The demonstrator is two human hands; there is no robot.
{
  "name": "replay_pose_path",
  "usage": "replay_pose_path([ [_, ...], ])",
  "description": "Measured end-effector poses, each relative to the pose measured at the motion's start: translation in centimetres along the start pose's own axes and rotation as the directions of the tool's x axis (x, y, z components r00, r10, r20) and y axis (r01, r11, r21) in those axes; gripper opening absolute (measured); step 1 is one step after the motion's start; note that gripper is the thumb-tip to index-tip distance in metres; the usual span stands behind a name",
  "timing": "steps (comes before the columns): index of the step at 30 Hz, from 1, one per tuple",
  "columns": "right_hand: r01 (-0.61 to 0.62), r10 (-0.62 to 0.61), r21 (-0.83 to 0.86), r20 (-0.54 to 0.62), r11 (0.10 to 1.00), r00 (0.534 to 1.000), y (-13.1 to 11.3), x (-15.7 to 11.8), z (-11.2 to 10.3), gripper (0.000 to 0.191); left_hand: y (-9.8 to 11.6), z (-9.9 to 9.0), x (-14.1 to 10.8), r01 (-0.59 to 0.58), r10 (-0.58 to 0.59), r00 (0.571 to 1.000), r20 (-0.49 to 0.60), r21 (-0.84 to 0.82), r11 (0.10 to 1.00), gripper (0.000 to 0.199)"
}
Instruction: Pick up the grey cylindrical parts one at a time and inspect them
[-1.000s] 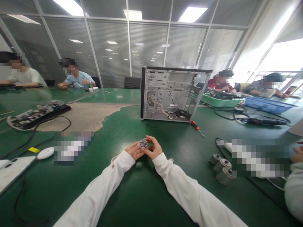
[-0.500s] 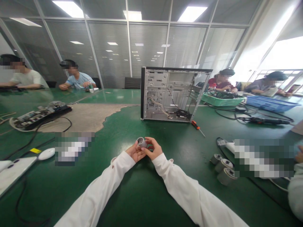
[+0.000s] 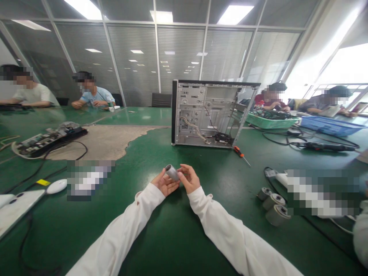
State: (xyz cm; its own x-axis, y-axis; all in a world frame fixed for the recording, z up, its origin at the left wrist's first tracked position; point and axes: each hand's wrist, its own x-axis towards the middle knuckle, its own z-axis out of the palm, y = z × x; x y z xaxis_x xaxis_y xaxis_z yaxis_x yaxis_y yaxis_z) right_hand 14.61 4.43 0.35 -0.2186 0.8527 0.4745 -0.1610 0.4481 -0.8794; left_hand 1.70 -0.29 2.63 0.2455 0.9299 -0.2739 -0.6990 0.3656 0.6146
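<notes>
You are holding one metal cylinder (image 3: 172, 173) above the worktop (image 3: 155, 237), roughly in front of your body. It is tilting, with its open end facing up and to your left. Your left hand (image 3: 165, 184) is cradling it palm up, the grip closing lightly with the thumb against the upper end and the fingers beneath. Your right hand (image 3: 189, 179) is closing its grip on the lower end, thumb and bent fingers curving about it; how firmly it is pressing, I cannot tell.

On progress: the handling is appearing to be mid-course, as both hands are bearing the piece and it is not yet resting on any surface. Its interior is too small to read, so I am not certifying whether work inside it is complete. Three similar cylinders (image 3: 277, 216) are standing close together to your right, with neither hand touching them.

Ahead, a computer case (image 3: 174, 115) is standing upright, its open side facing you and wires showing inside. A screwdriver (image 3: 238, 151) is lying just beside its lower right corner, unused at this moment.
</notes>
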Motion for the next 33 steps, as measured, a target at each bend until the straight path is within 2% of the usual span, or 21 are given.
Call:
replay_pose_path([
  [7,-0.111,0.114,0.067,-0.041,0.992,0.993,0.8,0.4,-0.5,0.033,0.4,0.4,-0.6,-0.034,0.033,0.999,0.043,0.03,0.999,0.063],
  [15,-0.164,0.165,0.025,-0.026,0.986,0.986,1.3,0.5,-0.4,0.036,0.8,-0.1,-0.4,-0.048,0.047,0.999,0.014,0.013,0.999,0.061],
  [21,-0.181,0.182,0.038,-0.009,0.983,0.983,1.1,0.4,-0.3,0.035,0.9,-0.6,-0.6,-0.039,0.037,0.995,0.094,0.017,0.999,0.063],
  [25,-0.189,0.19,0.069,0.001,0.98,0.982,1.0,0.4,-0.3,0.035,0.9,-0.5,-0.8,-0.093,0.091,0.983,0.162,0.007,0.996,0.064],
  [33,-0.2,0.2,0.058,0.006,0.978,0.98,1.1,0.4,-0.2,0.036,0.7,0.4,-0.9,-0.196,0.193,0.979,0.07,0.041,0.98,0.064],
])
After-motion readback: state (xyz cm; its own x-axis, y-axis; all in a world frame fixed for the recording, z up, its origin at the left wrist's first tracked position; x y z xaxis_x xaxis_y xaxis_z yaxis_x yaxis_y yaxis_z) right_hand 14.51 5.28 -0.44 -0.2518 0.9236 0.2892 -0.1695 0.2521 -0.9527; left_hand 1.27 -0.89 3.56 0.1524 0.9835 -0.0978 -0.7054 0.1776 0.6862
